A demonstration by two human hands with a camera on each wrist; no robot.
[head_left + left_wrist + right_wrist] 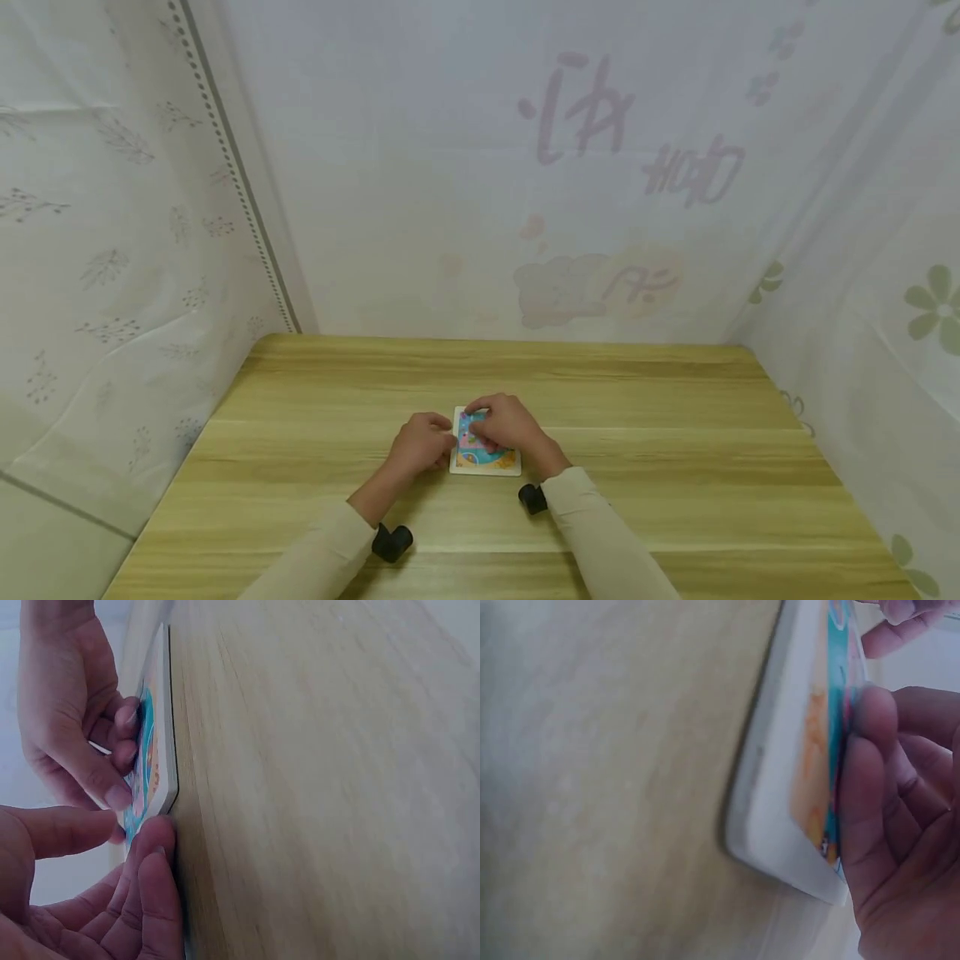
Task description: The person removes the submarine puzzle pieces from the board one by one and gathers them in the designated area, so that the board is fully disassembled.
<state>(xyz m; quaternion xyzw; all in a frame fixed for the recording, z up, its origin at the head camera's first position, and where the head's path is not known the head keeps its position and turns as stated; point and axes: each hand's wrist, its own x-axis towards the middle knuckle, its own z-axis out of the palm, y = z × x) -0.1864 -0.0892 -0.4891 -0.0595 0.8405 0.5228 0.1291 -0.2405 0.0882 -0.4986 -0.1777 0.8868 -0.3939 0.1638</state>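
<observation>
A thin, flat picture board with a pale border and a bright blue, pink and orange picture lies on the table. At its left edge is my left hand. In the left wrist view, its curled fingers hold the board's edge near one corner, with the thumb over the face. My right hand reaches over the picture from the right. Its thumb and index finger are spread and touch the upper left of the picture. The other fingers are bent close over the picture and hide part of it.
The wood-grain table extends around the board on all sides. Patterned pale cloth hangs behind the table and along both sides. A black wrist device sits by the left cuff, another by the right cuff.
</observation>
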